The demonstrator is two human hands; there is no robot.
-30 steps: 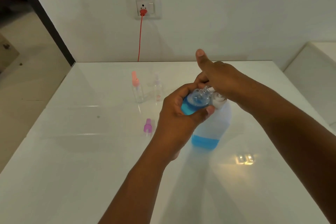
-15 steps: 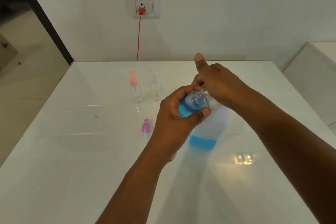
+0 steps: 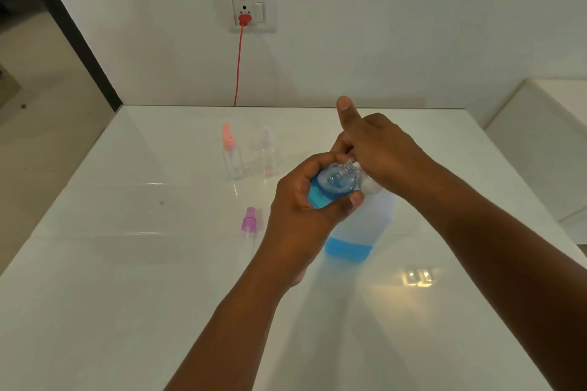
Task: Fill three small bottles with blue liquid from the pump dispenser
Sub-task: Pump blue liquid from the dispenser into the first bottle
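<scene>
My left hand grips a small clear bottle tilted, partly full of blue liquid, its open neck against the dispenser's spout. My right hand rests on top of the pump head of the white translucent dispenser, thumb raised. A low band of blue liquid shows at the dispenser's base. Two small clear bottles stand behind: one with a salmon-pink spray cap, one with a clear cap. A loose purple spray cap with its tube lies on the table.
The glossy white table ends at a white wall with a socket and a red cable running down. A white ledge stands to the right. The floor drops away on the left.
Both hands have stayed at the dispenser. My right hand dipped and came back up a little on the pump head; the bottle remains at the spout.
</scene>
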